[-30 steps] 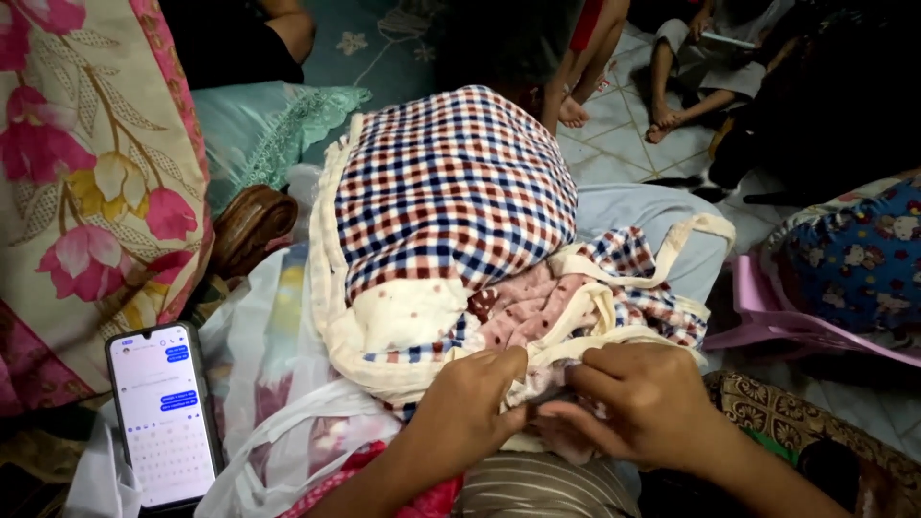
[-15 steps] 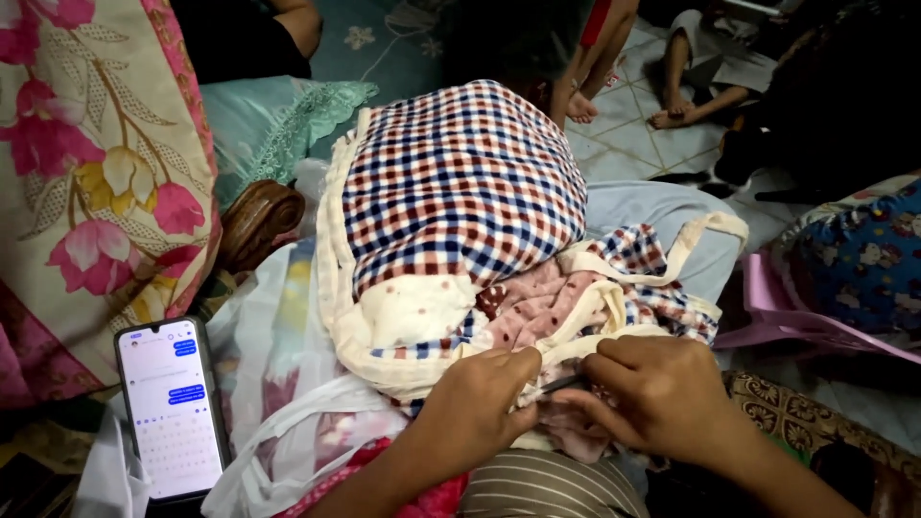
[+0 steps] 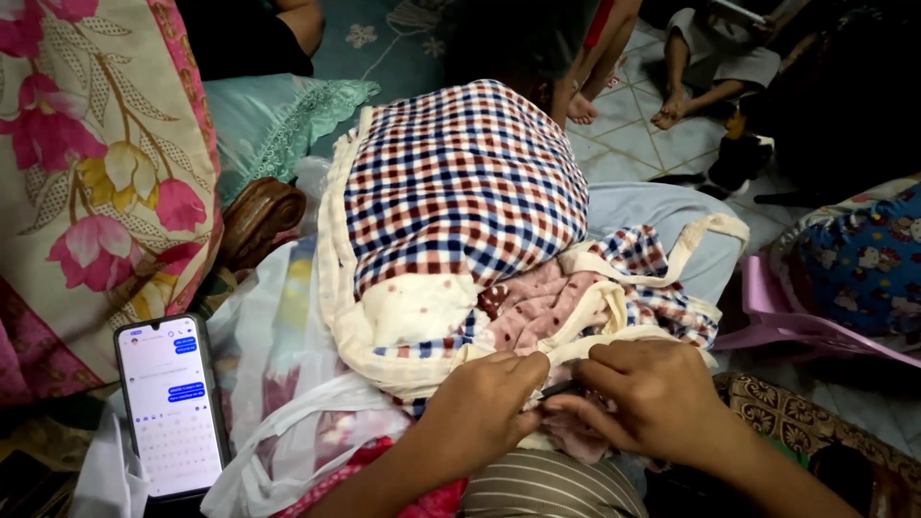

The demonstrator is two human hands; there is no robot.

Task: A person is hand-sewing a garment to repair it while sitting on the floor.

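Both hands work at the near edge of the checked cloth bundle (image 3: 460, 182). The left hand (image 3: 484, 408) pinches the cream trim (image 3: 384, 369); the right hand (image 3: 652, 398) grips a small dark tool (image 3: 561, 390), seemingly mid-stitch. A phone (image 3: 173, 408) lies nearby.
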